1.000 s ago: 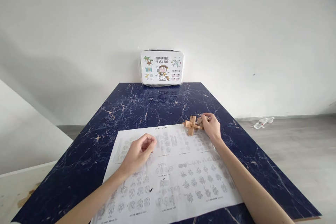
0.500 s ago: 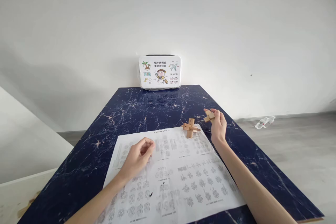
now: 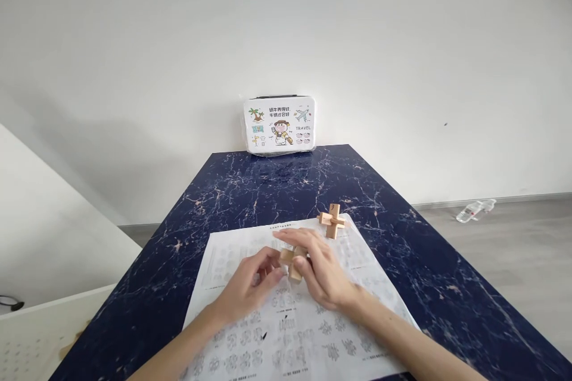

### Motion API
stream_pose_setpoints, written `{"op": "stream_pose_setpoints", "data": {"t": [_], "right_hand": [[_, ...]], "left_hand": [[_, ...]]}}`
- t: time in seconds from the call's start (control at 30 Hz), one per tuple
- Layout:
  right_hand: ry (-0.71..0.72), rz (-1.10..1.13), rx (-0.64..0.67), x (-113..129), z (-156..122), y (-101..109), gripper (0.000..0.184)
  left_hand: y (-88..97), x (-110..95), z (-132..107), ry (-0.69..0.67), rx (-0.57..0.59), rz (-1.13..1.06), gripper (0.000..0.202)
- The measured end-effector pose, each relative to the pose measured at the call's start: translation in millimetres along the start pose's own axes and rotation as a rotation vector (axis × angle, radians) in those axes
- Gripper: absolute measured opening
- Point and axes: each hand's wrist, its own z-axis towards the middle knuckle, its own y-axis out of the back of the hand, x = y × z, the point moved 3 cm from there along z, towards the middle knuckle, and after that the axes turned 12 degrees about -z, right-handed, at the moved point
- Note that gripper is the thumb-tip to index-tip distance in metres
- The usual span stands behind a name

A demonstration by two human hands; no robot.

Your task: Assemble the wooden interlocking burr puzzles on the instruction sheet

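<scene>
A small wooden burr puzzle (image 3: 295,272) of crossed light blocks is held over the printed sheet (image 3: 308,342). My right hand (image 3: 324,277) wraps it from the right, thumb in front and fingers stretched over the top, covering part of it. From the other side, my left hand (image 3: 252,286) has its thumb and curled fingers at the puzzle's left end; the exact contact is partly hidden. A second wooden burr puzzle (image 3: 332,220), cross-shaped with a dark mark on its upper block, rests by the sheet's far right corner.
Under the sheet is a dark blue marbled table (image 3: 277,187). A white case (image 3: 280,125) with cartoon prints stands at its far end against the wall. Clear plastic bottles (image 3: 474,211) lie on the floor to the right.
My right hand has brought the held puzzle from the table's right side to the middle, over the sheet. My left hand has moved slightly right, meeting it. The view has shifted a little.
</scene>
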Motion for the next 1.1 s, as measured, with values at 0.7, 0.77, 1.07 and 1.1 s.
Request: {"op": "stream_pose_setpoints", "data": {"t": [0.7, 0.77, 1.07, 1.1], "right_hand": [[-0.324, 0.158, 0.241, -15, -2, -14, 0.036], [-0.365, 0.212, 0.234, -14, 0, -15, 0.038], [-0.334, 0.121, 0.114, -10, -4, -19, 0.026], [-0.328, 0.109, 0.116, -10, -4, -19, 0.024]], "left_hand": [[16.7, 0, 2, 0.006, -0.246, -0.007, 0.054], [17.4, 1, 2, 0.009, -0.250, 0.005, 0.053], [20.9, 16, 1, 0.020, -0.093, -0.156, 0.079], [21.6, 16, 1, 0.027, -0.093, -0.161, 0.078]]}}
